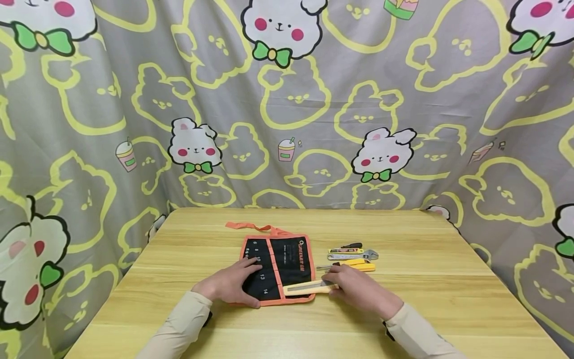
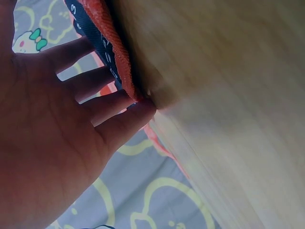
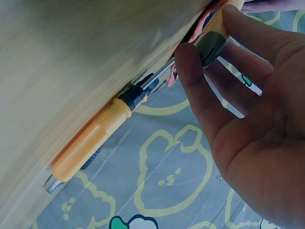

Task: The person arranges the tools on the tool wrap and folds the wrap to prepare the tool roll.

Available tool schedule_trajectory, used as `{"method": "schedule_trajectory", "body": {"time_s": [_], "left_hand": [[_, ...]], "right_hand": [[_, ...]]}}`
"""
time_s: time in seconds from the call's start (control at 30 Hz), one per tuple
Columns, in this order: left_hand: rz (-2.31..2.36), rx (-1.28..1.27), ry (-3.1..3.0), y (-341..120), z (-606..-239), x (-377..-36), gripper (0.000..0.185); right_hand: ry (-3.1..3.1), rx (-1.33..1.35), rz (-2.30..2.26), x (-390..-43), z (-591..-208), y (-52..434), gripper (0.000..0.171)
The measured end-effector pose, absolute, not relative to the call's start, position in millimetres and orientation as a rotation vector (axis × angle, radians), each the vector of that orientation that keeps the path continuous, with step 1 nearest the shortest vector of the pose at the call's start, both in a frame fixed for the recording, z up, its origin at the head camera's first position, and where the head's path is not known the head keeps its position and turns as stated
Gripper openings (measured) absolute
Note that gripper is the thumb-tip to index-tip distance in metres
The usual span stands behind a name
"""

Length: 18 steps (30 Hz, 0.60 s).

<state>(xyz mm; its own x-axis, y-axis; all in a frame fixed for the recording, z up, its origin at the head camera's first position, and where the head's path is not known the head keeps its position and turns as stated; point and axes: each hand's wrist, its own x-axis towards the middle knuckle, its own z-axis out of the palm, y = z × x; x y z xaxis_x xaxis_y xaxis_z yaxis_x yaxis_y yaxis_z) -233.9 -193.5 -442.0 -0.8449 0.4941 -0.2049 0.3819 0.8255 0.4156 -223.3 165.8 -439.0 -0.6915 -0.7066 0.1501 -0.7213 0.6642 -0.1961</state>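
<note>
A black tool pouch (image 1: 296, 249) with orange trim and printed numbers lies unfolded on the wooden table. My left hand (image 1: 233, 279) rests on its left part with fingers extended; in the left wrist view, the fingers (image 2: 121, 119) touch its orange edge. Between the thumb and fingers of my right hand (image 1: 358, 289), a yellow utility knife (image 1: 305, 287) is pinched by its dark end. It lies across the pouch's lower right, pointing left; whether any of it is inside a pocket I cannot tell. Just beyond that hand lies a yellow-handled screwdriver (image 3: 93, 143).
Behind the screwdriver, an adjustable wrench (image 1: 370, 255) and a yellow-and-black tool (image 1: 336, 251) lie side by side, with a small black-handled item (image 1: 353, 246) at the back. An orange strap (image 1: 248, 226) trails from the pouch's far edge. Patterned curtain (image 1: 287, 114) surrounds the table.
</note>
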Motion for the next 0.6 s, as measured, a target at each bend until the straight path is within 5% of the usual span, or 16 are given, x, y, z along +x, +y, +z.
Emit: {"method": "schedule_trajectory", "body": {"time_s": [0.6], "left_hand": [[0.517,0.662,2.718,-193.1,-443.1,-233.6,0.098]], "right_hand": [[-2.805,1.219,0.379,-222.1,-441.2,159.7,0.029]]}}
